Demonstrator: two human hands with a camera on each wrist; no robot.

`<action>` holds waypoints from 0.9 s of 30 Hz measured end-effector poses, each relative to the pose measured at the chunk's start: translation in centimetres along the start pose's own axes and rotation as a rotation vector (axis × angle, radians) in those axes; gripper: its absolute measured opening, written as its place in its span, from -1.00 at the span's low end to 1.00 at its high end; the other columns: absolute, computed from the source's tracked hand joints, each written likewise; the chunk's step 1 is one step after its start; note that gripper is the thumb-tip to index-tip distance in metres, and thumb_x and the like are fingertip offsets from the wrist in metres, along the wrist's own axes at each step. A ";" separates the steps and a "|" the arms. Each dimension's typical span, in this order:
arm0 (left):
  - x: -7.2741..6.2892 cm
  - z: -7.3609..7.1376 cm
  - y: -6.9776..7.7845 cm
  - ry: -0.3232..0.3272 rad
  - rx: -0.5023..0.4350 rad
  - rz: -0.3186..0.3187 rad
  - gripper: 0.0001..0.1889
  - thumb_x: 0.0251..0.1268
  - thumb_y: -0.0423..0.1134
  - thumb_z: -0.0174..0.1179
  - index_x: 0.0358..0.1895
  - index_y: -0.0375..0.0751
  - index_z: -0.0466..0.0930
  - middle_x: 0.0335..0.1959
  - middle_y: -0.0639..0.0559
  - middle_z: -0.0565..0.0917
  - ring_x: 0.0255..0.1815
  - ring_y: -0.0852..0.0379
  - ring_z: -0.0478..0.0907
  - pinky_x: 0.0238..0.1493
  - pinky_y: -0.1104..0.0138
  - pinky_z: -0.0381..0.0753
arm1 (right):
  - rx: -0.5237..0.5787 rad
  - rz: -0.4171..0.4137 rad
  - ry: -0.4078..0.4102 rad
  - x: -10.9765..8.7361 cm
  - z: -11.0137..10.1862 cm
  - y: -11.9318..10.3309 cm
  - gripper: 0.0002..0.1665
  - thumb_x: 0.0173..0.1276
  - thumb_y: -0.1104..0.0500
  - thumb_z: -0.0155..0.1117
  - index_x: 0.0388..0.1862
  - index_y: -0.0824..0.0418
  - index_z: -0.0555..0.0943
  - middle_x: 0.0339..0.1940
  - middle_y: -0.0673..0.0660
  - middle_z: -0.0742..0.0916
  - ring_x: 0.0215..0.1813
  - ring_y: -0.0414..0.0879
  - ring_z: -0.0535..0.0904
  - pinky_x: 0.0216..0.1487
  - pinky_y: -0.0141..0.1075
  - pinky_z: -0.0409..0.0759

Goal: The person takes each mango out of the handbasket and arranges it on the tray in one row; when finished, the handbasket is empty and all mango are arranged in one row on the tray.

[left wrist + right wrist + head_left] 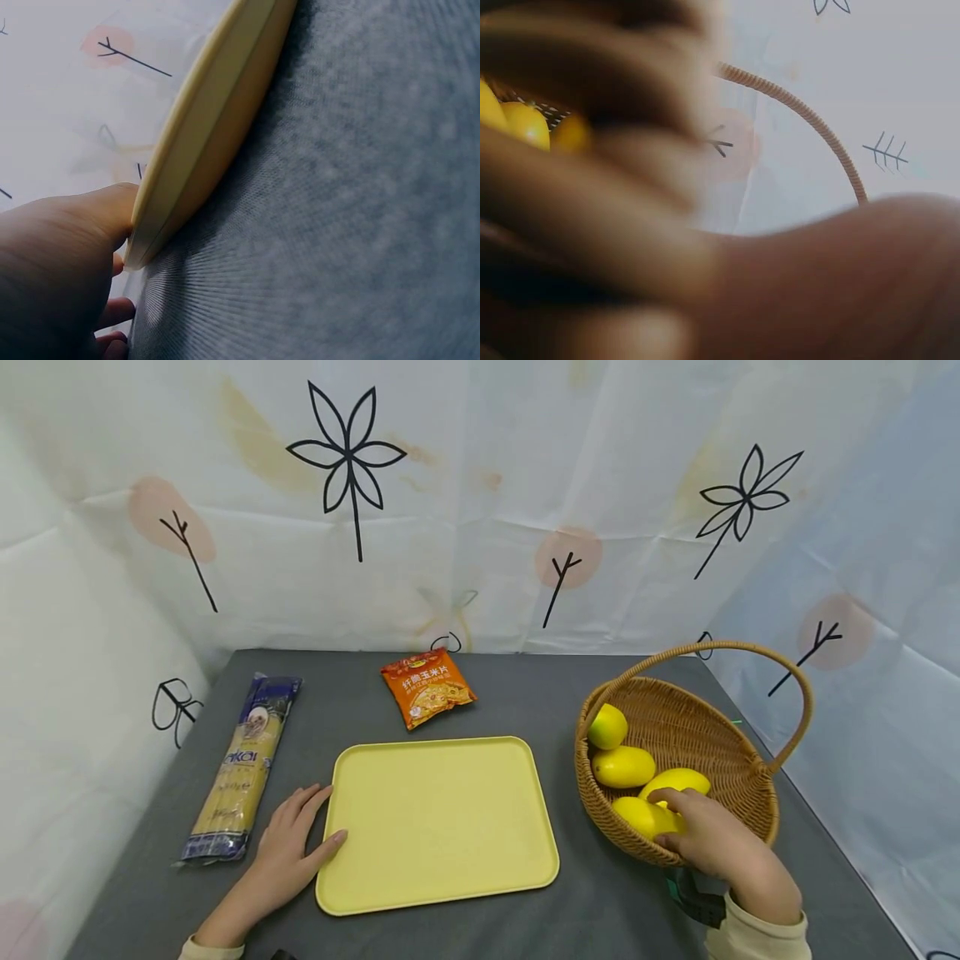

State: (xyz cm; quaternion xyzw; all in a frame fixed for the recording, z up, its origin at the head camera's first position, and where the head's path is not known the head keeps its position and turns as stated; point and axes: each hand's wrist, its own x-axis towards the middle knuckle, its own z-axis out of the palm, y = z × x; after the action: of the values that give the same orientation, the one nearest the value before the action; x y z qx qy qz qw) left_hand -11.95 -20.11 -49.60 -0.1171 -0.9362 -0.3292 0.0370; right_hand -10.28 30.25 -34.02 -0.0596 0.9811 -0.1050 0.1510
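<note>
Right grip [711,835], half-closed, pinches near lemon [639,817] by one end; seat deeper, clear next lemon [684,777] beyond. Left grip [288,842], loosely spread, touches tray [442,827].

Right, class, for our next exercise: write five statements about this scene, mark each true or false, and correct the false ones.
1. The left hand touches the yellow tray. True.
2. The right hand has its fingers on a yellow fruit in the wicker basket. True.
3. The basket stands left of the tray. False: it stands right of it.
4. An orange packet lies beyond the tray. True.
5. The orange packet touches the basket. False: grey table separates them.
</note>
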 end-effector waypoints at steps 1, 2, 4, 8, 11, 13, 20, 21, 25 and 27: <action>0.0 0.0 0.0 0.000 0.000 -0.001 -0.29 0.33 0.04 0.16 0.42 -0.24 0.19 0.37 -0.36 0.19 0.37 -0.46 0.02 0.11 -0.38 0.06 | 0.001 0.004 0.003 -0.1 -0.1 0.0 -0.42 0.14 0.13 0.45 0.12 0.30 0.53 -0.09 0.29 0.65 -0.11 0.13 0.59 -0.15 0.01 0.56; 0.0 0.1 0.0 -0.001 -0.001 -0.001 -0.29 0.33 0.05 0.16 0.42 -0.24 0.19 0.37 -0.36 0.19 0.38 -0.46 0.02 0.11 -0.38 0.06 | 0.002 0.012 0.006 -0.2 -0.2 0.0 -0.40 0.15 0.12 0.45 0.14 0.32 0.51 -0.08 0.29 0.64 -0.13 0.11 0.59 -0.16 -0.01 0.56; 0.0 0.1 -0.1 -0.002 -0.003 -0.002 -0.29 0.33 0.05 0.16 0.42 -0.23 0.19 0.38 -0.35 0.19 0.38 -0.45 0.02 0.12 -0.38 0.05 | 0.004 0.028 0.013 -0.4 -0.4 0.0 -0.35 0.17 0.10 0.43 0.18 0.35 0.48 -0.06 0.31 0.63 -0.14 0.07 0.58 -0.18 -0.03 0.55; -0.1 0.1 0.0 -0.002 -0.009 -0.003 -0.29 0.33 0.05 0.16 0.42 -0.22 0.19 0.38 -0.35 0.18 0.38 -0.45 0.01 0.12 -0.37 0.04 | 0.008 0.059 0.032 -0.9 -0.9 -0.3 -0.31 0.24 0.09 0.37 0.27 0.35 0.39 0.01 0.43 0.55 -0.15 0.10 0.56 -0.21 -0.03 0.54; -0.1 0.0 0.0 0.000 -0.008 -0.005 -0.29 0.33 0.05 0.16 0.42 -0.22 0.19 0.38 -0.34 0.18 0.38 -0.45 0.02 0.12 -0.37 0.05 | 0.018 0.051 0.076 -1.4 -1.2 -0.8 -0.31 0.30 0.15 0.30 0.35 0.33 0.31 -0.03 0.46 0.51 -0.23 0.09 0.53 -0.31 -0.10 0.52; -0.1 0.0 0.1 0.001 -0.007 -0.004 -0.30 0.33 0.05 0.16 0.42 -0.23 0.19 0.38 -0.35 0.18 0.38 -0.45 0.02 0.12 -0.37 0.05 | 0.023 0.017 0.133 -1.8 -1.3 -1.2 -0.30 0.33 0.22 0.26 0.40 0.32 0.26 -0.13 0.42 0.49 -0.35 0.02 0.46 -0.40 -0.18 0.45; 0.0 -0.1 0.2 -0.002 0.000 -0.004 -0.30 0.34 0.05 0.15 0.42 -0.23 0.19 0.38 -0.35 0.18 0.38 -0.45 0.01 0.13 -0.38 0.04 | 0.022 -0.158 0.384 -3.0 -2.3 -3.5 -0.24 0.29 0.39 0.24 0.45 0.27 0.21 -0.06 0.44 0.47 -0.20 0.14 0.48 -0.29 -0.06 0.49; 0.0 -0.2 0.2 -0.001 -0.001 -0.004 -0.30 0.34 0.05 0.15 0.42 -0.23 0.19 0.38 -0.35 0.18 0.38 -0.45 0.01 0.13 -0.38 0.04 | 0.026 -0.179 0.405 -3.0 -2.5 -4.1 -0.23 0.29 0.40 0.23 0.46 0.26 0.21 -0.01 0.45 0.46 -0.14 0.18 0.49 -0.24 -0.01 0.51; -0.1 -0.2 0.3 -0.003 -0.006 -0.009 -0.30 0.33 0.05 0.15 0.42 -0.23 0.20 0.38 -0.35 0.18 0.38 -0.45 0.01 0.13 -0.38 0.03 | 0.055 -0.286 0.455 -2.9 -3.0 -6.4 -0.20 0.29 0.45 0.20 0.48 0.22 0.18 0.10 0.40 0.43 -0.04 0.19 0.49 -0.15 0.03 0.54; -0.1 -0.2 0.3 -0.004 -0.007 -0.007 -0.30 0.33 0.05 0.15 0.42 -0.22 0.20 0.38 -0.34 0.18 0.38 -0.46 0.01 0.13 -0.38 0.03 | 0.065 -0.349 0.457 -2.6 -3.0 -7.6 -0.23 0.30 0.44 0.19 0.46 0.24 0.18 0.18 0.37 0.41 0.06 0.20 0.48 -0.04 0.07 0.55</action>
State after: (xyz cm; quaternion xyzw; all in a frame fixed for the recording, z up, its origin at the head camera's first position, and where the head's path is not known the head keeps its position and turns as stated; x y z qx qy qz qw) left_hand -11.73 -19.98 -49.29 -0.1145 -0.9356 -0.3322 0.0337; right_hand -8.13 23.85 -28.75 -0.1976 0.9607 -0.1716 -0.0923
